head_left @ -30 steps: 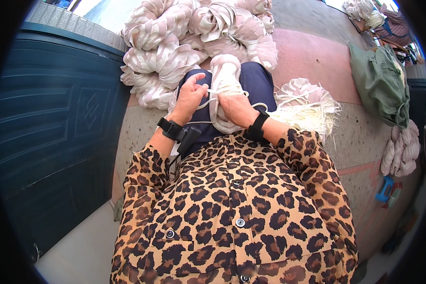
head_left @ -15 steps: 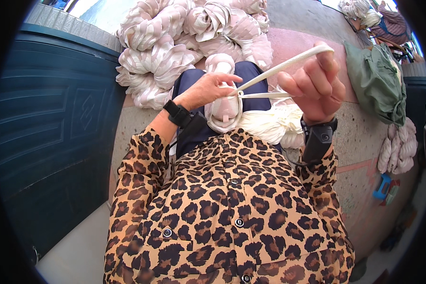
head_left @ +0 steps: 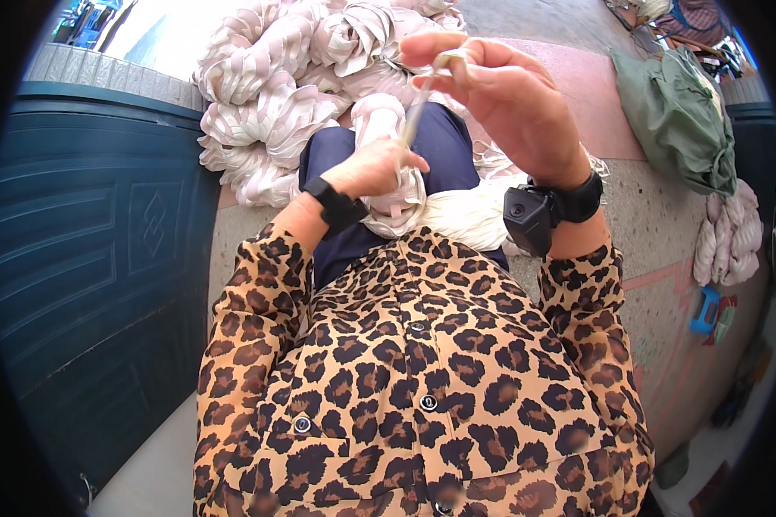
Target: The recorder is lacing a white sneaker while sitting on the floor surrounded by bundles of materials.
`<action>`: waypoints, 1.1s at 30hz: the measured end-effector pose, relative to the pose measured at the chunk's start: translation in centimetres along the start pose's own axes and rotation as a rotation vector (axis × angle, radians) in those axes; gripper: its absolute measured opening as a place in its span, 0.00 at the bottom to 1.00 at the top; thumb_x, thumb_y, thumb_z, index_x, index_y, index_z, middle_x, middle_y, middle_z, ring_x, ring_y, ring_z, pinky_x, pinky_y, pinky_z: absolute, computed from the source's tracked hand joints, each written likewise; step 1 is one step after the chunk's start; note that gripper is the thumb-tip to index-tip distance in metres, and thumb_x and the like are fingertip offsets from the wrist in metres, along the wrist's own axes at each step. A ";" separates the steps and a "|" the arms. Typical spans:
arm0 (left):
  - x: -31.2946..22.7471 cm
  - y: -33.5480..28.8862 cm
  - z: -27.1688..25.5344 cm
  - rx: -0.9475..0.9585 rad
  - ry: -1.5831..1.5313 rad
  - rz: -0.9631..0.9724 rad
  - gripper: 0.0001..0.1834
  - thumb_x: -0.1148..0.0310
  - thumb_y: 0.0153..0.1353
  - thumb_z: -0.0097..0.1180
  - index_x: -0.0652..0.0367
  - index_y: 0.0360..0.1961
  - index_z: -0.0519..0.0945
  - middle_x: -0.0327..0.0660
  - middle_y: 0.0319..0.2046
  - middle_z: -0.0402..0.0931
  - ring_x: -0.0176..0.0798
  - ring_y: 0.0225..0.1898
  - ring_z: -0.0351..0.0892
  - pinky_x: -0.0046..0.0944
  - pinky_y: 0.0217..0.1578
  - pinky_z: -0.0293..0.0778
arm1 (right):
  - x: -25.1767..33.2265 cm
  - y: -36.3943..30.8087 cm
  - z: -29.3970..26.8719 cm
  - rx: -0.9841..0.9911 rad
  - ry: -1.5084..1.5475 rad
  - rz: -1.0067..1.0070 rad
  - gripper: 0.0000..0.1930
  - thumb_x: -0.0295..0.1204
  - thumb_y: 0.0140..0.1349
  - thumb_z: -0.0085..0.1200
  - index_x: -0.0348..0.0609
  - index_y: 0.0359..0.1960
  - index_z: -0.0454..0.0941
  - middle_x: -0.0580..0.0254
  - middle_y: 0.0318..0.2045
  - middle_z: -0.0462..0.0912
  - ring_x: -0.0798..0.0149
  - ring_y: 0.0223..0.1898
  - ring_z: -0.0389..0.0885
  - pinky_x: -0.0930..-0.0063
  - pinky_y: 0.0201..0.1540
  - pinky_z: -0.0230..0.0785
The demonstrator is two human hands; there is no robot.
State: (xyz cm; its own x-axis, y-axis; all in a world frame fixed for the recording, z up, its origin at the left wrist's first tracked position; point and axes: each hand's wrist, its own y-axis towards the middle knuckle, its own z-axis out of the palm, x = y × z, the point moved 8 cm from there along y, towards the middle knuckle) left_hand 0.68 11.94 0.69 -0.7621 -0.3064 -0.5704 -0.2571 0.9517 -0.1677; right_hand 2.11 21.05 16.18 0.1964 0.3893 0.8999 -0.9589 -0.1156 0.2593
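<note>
A pale pink and white shoe upper [head_left: 397, 214] lies across my lap, between my knees. My left hand [head_left: 372, 169] rests over its middle and grips it, hiding the eyelets under the fingers. From there a cream shoelace [head_left: 417, 119] runs up, blurred, to my right hand [head_left: 513, 103]. Raised above and beyond the lap, the right hand has the lace looped at its bent fingers. Close by my right thigh lies a bundle of cream laces [head_left: 467, 215], partly behind the right wrist.
Beyond my knees [head_left: 447, 146] several tied bundles of pink and white shoe uppers [head_left: 272, 108] are heaped. A dark teal panelled door [head_left: 103, 241] stands close on the left. On the right are a green sack [head_left: 677, 121], another bundle [head_left: 727, 237] and a blue object [head_left: 705, 310].
My right hand has swung from the right to up and left, turning and bringing the lace end over the shoe upper. The left hand has moved down over the eyelets.
</note>
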 end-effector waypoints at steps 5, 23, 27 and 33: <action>-0.3 0.7 2.3 -0.049 0.285 0.113 0.07 0.72 0.47 0.50 0.56 0.26 0.80 0.41 0.28 0.74 0.42 0.38 0.72 0.41 0.41 0.68 | -1.0 -1.0 -1.5 0.061 0.413 0.105 0.13 0.37 0.61 0.38 0.39 0.29 0.69 0.60 0.32 0.75 0.66 0.34 0.73 0.74 0.45 0.63; 6.5 -5.6 -10.3 -0.631 -1.583 -0.214 0.13 0.63 0.64 0.43 0.63 0.37 0.74 0.32 0.20 0.66 0.28 0.22 0.65 0.30 0.28 0.66 | -10.8 -8.7 -7.2 0.632 -1.984 0.461 0.05 0.25 0.49 0.49 0.47 0.22 0.78 0.59 0.21 0.78 0.59 0.26 0.79 0.69 0.29 0.68; 8.1 -8.9 -8.3 -0.628 -1.060 -0.483 0.12 0.65 0.63 0.44 0.64 0.38 0.74 0.30 0.17 0.61 0.23 0.18 0.59 0.23 0.21 0.57 | -13.8 -8.0 -5.4 0.309 -1.388 0.224 0.08 0.30 0.52 0.47 0.47 0.19 0.77 0.61 0.25 0.77 0.60 0.37 0.75 0.62 0.42 0.63; 5.1 -9.5 0.4 -0.384 -0.640 -0.491 0.10 0.71 0.60 0.47 0.65 0.34 0.78 0.35 0.21 0.75 0.24 0.21 0.69 0.26 0.25 0.69 | -17.8 -8.4 -4.5 0.122 -1.385 0.298 0.08 0.30 0.52 0.46 0.46 0.23 0.79 0.57 0.28 0.76 0.56 0.40 0.73 0.62 0.42 0.63</action>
State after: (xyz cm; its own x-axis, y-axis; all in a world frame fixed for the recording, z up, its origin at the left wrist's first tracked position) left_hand -0.53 1.34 -0.95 -0.0656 -0.4990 -0.8641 -0.7360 0.6090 -0.2958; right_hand 5.71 19.22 -3.58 0.1006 -0.8497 0.5176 -0.9899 -0.1376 -0.0336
